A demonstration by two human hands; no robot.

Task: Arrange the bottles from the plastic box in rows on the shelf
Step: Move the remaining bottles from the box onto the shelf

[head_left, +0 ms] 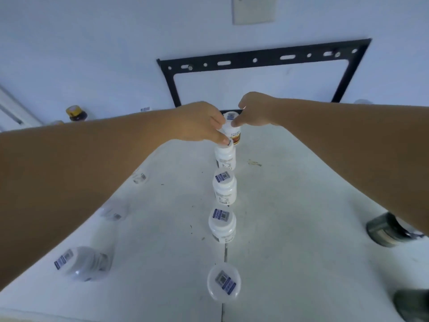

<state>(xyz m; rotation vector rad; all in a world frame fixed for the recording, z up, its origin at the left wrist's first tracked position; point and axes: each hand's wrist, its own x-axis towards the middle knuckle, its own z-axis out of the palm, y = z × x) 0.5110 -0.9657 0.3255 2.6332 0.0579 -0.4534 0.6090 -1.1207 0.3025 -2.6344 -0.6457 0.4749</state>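
- The black frame is fixed to the wall, and the white shelf spreads out from below it toward the camera.
- A red-label bottle stands upright on the shelf just below the frame's lower edge. It is the far end of a single-file row.
- The right hand reaches in from the right, just under the frame. Its fingers are curled round the top of the red-label bottle, with one fingertip on the cap.
- The left hand comes in from the left, fingers curled against the left side of the same bottle. Its thumb tip is down at the cap of the second bottle. Whether this hand truly has hold of either bottle cannot be told.
- Farther from the frame, in the same line, stand the third bottle, the fourth bottle and, after a wider gap, the nearest bottle. All are white with a blue sticker on the cap.
- Left of that line, beside and partly under the left forearm, is a side row of three more white bottles, badly blurred.
- A brown jar with a yellow lid stands well left of the frame, against the wall.
- Two dark round things sit far below and right of the frame; what they are is unclear.
- A pale wall plate hangs above the frame.
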